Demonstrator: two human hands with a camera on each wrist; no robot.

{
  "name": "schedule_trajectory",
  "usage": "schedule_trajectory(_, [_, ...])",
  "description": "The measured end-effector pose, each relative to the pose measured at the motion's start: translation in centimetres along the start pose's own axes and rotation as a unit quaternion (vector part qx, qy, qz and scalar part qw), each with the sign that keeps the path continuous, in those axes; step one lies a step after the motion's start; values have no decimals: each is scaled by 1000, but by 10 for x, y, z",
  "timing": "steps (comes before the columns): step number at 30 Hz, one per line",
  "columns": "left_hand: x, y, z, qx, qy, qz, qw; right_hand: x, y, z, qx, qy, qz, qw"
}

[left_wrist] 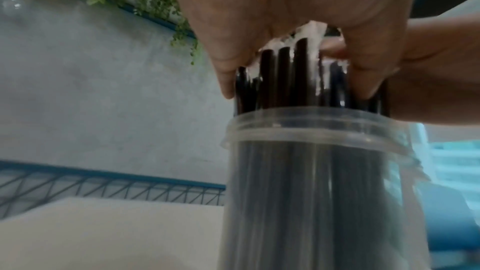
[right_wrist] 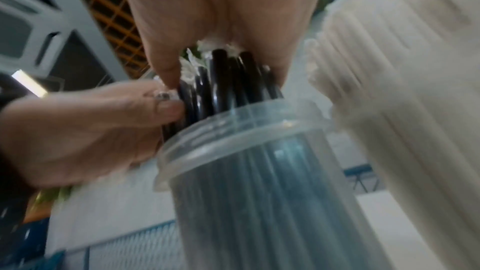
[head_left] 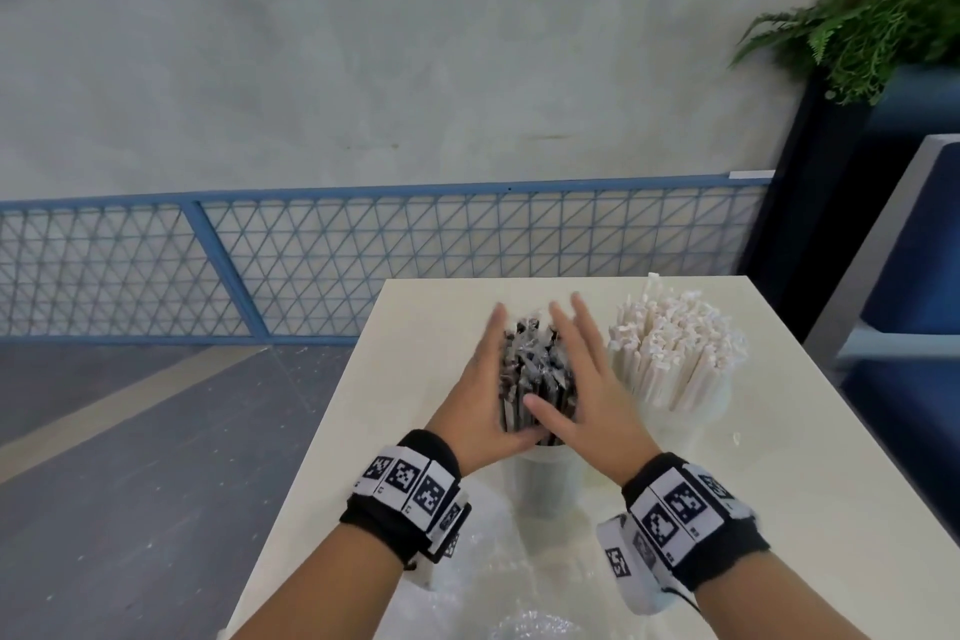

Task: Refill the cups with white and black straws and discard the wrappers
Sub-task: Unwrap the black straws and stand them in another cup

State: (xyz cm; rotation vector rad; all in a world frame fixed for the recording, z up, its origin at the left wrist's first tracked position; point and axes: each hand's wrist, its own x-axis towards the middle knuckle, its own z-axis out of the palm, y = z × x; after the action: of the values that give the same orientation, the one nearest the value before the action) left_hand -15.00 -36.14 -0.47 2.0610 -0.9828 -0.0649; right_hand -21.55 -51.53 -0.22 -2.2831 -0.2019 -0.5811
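1. Grey concrete wall [head_left: 363, 42] and a blue mesh fence [head_left: 363, 265] stand behind a pale table [head_left: 779, 483]; a fern [head_left: 872, 16] sits in a dark planter at the far right.
2. Two clear cups stand side by side on the table. One cup [left_wrist: 311, 192] holds the black straws [head_left: 535, 369], each in a clear sleeve; the other, just to its right, is packed with white straws [head_left: 680, 353].
3. Left hand [head_left: 488, 379] and right hand [head_left: 582, 379] press flat against opposite sides of the black bundle, fingers straight and close together, thumbs touching the straws near the cup's rim. Neither hand curls round anything.
4. Step in hand, as I judge it: squaring up the black straws so they sit gathered and upright in their cup. Both cups look full, so the refill seems nearly done.
5. Crinkled clear plastic [head_left: 530, 624] lies on the near table edge. It looks like a wrapper not yet discarded, though blur leaves it unsure.
6. Next move calls for a gentle release: the hands should part slowly so the bundle does not fan out or tip the light cup.
7. After that, a hand needs to gather the loose plastic. No bin shows in any view, so where it goes I cannot tell.
8. Care is due near the white straws, which lean outward just beside the right hand.
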Motion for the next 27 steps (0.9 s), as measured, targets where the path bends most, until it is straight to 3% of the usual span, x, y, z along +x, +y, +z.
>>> schedule_trajectory(3, [-3, -12, -3, -116, 20, -91, 989, -10, 2, -3, 131, 29, 90, 987])
schedule_trajectory(6, [2, -26, 3, -188, -12, -132, 973, -9, 15, -2, 154, -73, 142, 975])
schedule_trajectory(9, [11, -29, 8, -188, -13, -126, 974, 0, 17, -7, 88, -138, 122, 979])
schedule_trajectory(17, [23, -15, 9, -234, 80, -88, 965, 5, 11, -10, 119, 26, 82, 989])
schedule_trajectory(22, [20, -13, 0, -228, 19, -86, 970, 1, 9, -2, 37, 67, 80, 994])
schedule_trajectory(24, [18, -16, -3, -205, -8, -107, 973, -2, 10, 0, 64, 60, 105, 991])
schedule_trajectory(27, [19, -20, 0, -183, -34, -132, 974, -1, 15, -2, 122, -26, 183, 975])
